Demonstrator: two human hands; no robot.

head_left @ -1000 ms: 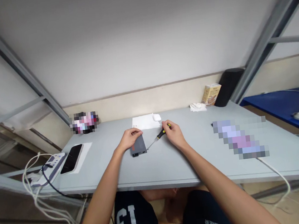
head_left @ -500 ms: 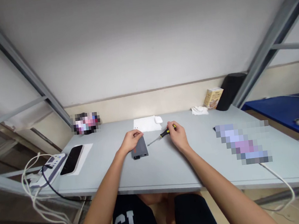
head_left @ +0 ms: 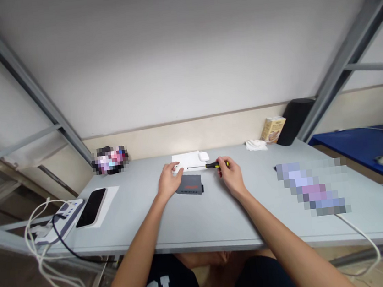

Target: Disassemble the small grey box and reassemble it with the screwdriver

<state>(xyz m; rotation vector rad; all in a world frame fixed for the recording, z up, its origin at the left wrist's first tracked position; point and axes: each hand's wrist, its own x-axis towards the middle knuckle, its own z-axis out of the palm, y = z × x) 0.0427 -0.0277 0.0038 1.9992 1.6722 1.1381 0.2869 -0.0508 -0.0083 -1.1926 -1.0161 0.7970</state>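
Note:
A dark grey box-shaped device (head_left: 189,184) with red lettering lies flat on the grey table (head_left: 207,220). My left hand (head_left: 170,179) is at the device's left end, thumb and fingers apart, with nothing seen between them. In my right hand (head_left: 228,172) is a black and yellow screwdriver (head_left: 212,165), gripped by its handle. Its thin shaft points left, over the front part of a white sheet of paper (head_left: 185,157) behind the device. A small white case (head_left: 203,156) rests at the paper's right side.
At the left are a phone (head_left: 92,207) and a power strip (head_left: 62,220) with cables. Along the back right stand a yellow carton (head_left: 273,129), a black cylinder (head_left: 294,121) and crumpled tissue (head_left: 256,145). A blurred-out object (head_left: 310,188) with a cable lies at the right.
The device has turned so its long side runs left to right. My left hand has opened beside it. The screwdriver has swung from slanting down-left to nearly level, its tip now farther back.

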